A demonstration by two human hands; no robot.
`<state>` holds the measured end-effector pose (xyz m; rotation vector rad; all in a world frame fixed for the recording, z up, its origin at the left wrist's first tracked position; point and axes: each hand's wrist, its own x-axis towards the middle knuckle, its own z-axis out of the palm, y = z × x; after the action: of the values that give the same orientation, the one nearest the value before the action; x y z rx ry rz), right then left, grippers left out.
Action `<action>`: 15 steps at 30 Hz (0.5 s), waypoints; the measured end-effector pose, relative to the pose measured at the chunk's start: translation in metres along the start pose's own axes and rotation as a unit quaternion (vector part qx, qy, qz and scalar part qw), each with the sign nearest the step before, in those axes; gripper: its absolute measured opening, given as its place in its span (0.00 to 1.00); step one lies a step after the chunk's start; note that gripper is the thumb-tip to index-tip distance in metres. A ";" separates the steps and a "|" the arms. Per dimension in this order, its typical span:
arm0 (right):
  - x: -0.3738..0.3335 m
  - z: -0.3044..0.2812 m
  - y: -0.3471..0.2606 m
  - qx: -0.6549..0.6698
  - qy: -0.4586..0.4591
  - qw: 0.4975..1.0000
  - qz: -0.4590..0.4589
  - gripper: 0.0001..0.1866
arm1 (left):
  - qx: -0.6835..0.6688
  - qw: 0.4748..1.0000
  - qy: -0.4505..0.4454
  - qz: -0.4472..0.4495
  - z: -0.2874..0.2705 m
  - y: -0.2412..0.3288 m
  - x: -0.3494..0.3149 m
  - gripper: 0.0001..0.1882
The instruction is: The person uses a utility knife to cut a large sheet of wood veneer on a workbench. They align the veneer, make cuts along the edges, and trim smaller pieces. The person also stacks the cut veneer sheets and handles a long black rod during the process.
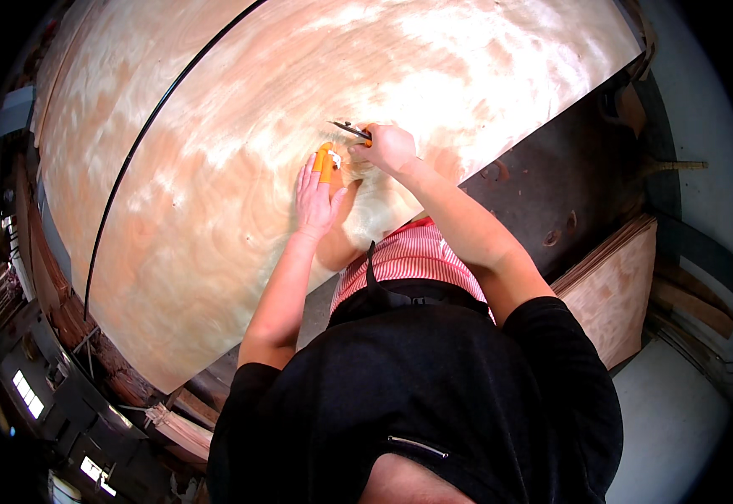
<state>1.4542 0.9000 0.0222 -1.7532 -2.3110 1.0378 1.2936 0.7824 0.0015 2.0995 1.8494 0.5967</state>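
Note:
A large sheet of pale wood veneer [215, 218] spreads out in front of me, with swirling grain and a bright glare on its far part. My left hand [316, 197] lies flat on it, fingers pointing away from me, orange covers [324, 162] on two of them. Close beside those fingertips is a small white scrap [335, 160]; what it is I cannot make out. Just to the right, my right hand [387, 149] is closed around a slim, dark, pointed tool [351, 130] with some orange at the grip. Its tip points left, low over the veneer.
A thin black cable or rod [144, 126] curves across the sheet's left side. To the right, beyond the sheet's edge, lies a dark surface [551, 193]. A stack of thin wood sheets [614, 290] stands at the right. Wood scraps [183, 433] lie at the lower left.

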 end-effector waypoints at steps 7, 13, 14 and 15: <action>0.000 -0.001 -0.001 -0.007 -0.004 1.000 0.004 0.24 | 0.078 0.994 -0.082 0.005 -0.016 0.016 0.008 0.29; -0.001 -0.006 -0.005 -0.006 -0.022 1.000 0.016 0.24 | 0.058 0.993 -0.098 0.019 -0.028 0.021 0.012 0.30; -0.001 -0.006 -0.005 -0.009 -0.017 1.000 0.013 0.24 | 0.045 0.995 -0.094 0.011 -0.024 0.014 0.010 0.30; -0.001 -0.004 -0.005 -0.013 -0.012 1.000 0.010 0.24 | 0.030 0.995 -0.090 0.002 -0.021 0.011 0.011 0.30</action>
<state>1.4524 0.9008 0.0281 -1.7861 -2.3357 1.0438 1.2940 0.7900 0.0259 2.1192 1.7831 0.3432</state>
